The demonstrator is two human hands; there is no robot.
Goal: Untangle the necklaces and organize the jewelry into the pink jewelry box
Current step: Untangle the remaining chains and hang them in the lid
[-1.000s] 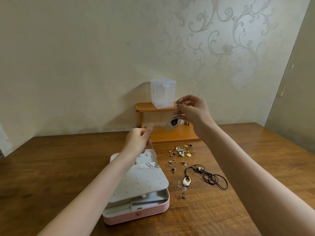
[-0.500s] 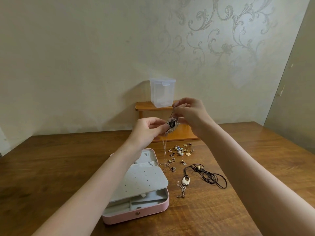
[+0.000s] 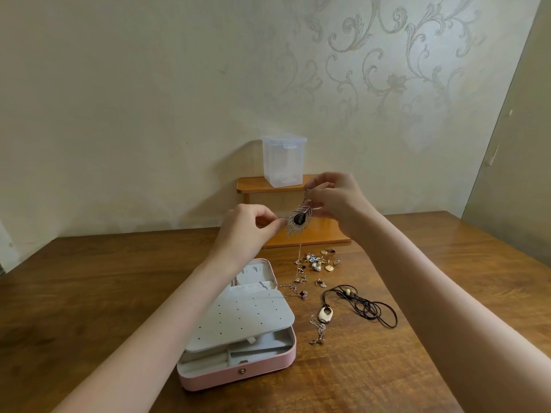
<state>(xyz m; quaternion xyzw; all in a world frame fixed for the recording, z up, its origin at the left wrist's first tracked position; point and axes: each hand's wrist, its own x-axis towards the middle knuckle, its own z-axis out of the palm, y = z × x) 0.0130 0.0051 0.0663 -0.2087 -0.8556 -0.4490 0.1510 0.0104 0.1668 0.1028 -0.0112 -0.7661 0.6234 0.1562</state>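
A feather-shaped pendant (image 3: 299, 219) with a dark stone hangs in the air above the table. My right hand (image 3: 335, 198) pinches its top end. My left hand (image 3: 249, 226) pinches something at the pendant's left edge, probably the thin chain (image 3: 299, 250), which drops down toward the table. The pink jewelry box (image 3: 238, 374) lies open below my left arm, a grey perforated panel (image 3: 238, 320) across its compartments. A black cord necklace (image 3: 366, 307) with an oval cream pendant lies to the right of the box.
Several small earrings and charms (image 3: 317, 262) lie scattered behind the box, with thin tangled chains (image 3: 317, 330) nearby. A small wooden shelf (image 3: 313, 234) stands at the wall, carrying a clear plastic container (image 3: 283, 159). The wooden table (image 3: 89, 293) spreads around everything.
My left hand rose from above the box to the pendant's left edge. My right hand stayed high, holding the pendant's top, and the chain now hangs straight down.
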